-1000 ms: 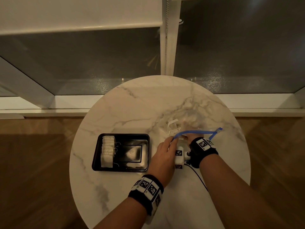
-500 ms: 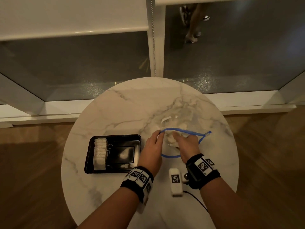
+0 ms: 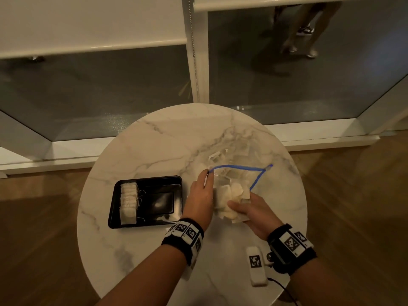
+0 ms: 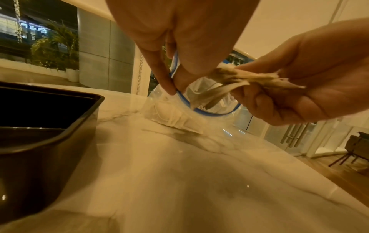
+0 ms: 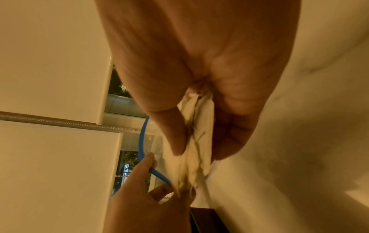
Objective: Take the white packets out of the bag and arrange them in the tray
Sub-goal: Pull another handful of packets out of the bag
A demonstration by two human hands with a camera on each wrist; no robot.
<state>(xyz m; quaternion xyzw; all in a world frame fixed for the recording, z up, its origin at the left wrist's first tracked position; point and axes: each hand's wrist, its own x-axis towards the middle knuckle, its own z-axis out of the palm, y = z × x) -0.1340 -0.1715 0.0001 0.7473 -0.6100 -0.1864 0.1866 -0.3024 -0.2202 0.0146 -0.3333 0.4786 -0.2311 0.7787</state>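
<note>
The right hand's fingers (image 5: pixel 233 138) and thumb are curled round a bunch of packets (image 3: pixel 230 198), pinching the wad flat between them just at the mouth of the bag (image 3: pixel 237 160). In the left wrist view the bunch (image 4: pixel 245 78) sticks out sideways from the right hand (image 4: pixel 311 82), its frayed edges showing. The left hand's fingers (image 4: pixel 169 78) pinch the blue rim (image 3: pixel 238 167) of the bag at its left end, thumb and forefinger pressed together on the strip, holding the mouth open. The rim forms a loop, and the right hand (image 3: pixel 257 214) sits at the near side of that loop, the left hand (image 3: pixel 199 198) just to its left.

The bag is clear plastic and lies on the table (image 3: pixel 154 151), its body stretching away from the hands toward the far edge; more packets show through it, some lying against the table under the rim.

Left of the bag, close to the left hand, stands a black tray (image 3: pixel 176 180). A row of packets (image 3: pixel 128 203) stands on edge along its far-left side, strings trailing toward the middle; the remainder of the tray floor is glossy and bare.

Nearer than the bag, beside the right wrist, a small white block (image 3: pixel 256 268) with a black square marker lies on the table, a thin dark cable leading from it. Both wrists wear black bands with similar markers.
</note>
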